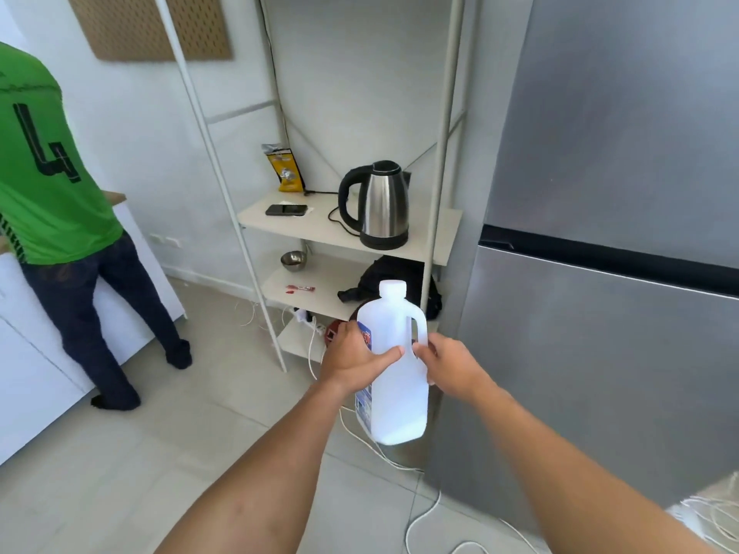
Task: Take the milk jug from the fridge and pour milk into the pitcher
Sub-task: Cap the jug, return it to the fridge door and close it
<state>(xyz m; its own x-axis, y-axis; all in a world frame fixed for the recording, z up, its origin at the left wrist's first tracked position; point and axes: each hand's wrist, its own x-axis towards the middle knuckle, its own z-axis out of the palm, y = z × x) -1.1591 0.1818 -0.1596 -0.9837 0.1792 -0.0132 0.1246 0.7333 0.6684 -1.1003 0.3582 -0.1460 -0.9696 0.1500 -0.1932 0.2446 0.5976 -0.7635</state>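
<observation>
Where jug (394, 377) hangs, shelf (320, 227) stands behind.

Bright, even daylight, soft shadows. Between the left grip (354, 355) and right grip (450, 363) the milk jug (396, 393) glares nearly blown-out white. Right of them the fridge (620, 133) carries dull sheen; above-left, shelf posts (449, 74) bow and the pegboard (148, 26) blurs.

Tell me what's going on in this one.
A person holds a white plastic milk jug roughly upright in both hands, in front of a tall stainless-steel fridge whose doors look closed. The left hand grips the jug's body and the right hand grips its handle. The white cap is on. No pitcher is in view. Behind the jug stands a white shelf unit with a steel electric kettle. Another person in a green shirt stands at the left.
</observation>
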